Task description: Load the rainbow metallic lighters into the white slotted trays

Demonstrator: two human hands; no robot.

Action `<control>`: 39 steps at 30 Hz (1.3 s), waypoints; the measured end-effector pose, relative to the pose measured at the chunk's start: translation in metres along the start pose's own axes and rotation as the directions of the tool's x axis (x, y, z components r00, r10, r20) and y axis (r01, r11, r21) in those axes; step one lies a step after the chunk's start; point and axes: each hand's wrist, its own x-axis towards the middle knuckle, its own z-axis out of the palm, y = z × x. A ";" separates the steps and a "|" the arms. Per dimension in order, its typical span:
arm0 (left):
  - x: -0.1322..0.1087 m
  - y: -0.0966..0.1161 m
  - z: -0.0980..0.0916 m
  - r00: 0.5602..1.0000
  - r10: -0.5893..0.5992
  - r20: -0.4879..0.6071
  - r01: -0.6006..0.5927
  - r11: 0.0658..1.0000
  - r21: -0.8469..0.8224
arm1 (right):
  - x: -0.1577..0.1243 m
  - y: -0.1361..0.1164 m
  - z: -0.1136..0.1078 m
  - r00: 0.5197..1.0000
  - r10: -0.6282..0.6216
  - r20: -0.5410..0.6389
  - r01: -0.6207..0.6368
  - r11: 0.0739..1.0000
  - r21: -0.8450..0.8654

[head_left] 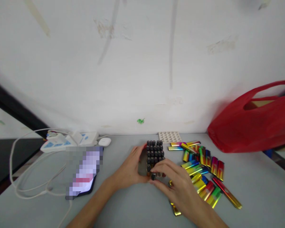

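Lower centre of frame: my left hand (130, 166) clasps the left side of the block of black-capped pieces (155, 153) on the grey table (251, 190). My right hand (178, 183) has its fingertips closed on a single black cap (153, 176) at the block's near edge. Coloured metallic sleeves (204, 171) lie just to the right.

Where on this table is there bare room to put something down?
Bare table lies between the coloured cases and the red bag, toward the right edge. Another free strip runs between the phone and the left hand. It is crowded around the right hand, which pinches a black piece, the black-capped block and the cases; cable loops fill the far left.
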 end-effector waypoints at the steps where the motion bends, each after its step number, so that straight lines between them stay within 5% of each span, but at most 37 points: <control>1: 0.000 -0.001 0.000 1.000 -0.008 0.002 0.008 1.000 0.001 | 0.000 0.001 0.000 1.000 -0.006 -0.015 0.006 1.000 0.003; 16: 0.000 -0.005 0.000 1.000 0.011 -0.004 -0.011 1.000 0.015 | -0.002 0.007 0.003 1.000 -0.011 -0.018 0.009 0.995 -0.101; 26: -0.001 -0.003 0.000 1.000 -0.006 0.008 0.006 0.999 0.040 | -0.001 0.011 0.003 0.991 -0.034 -0.132 0.016 0.990 -0.138; 39: 0.000 -0.001 0.000 1.000 0.019 -0.002 -0.019 0.999 0.041 | -0.004 0.013 0.006 0.994 -0.086 -0.062 0.075 0.984 -0.161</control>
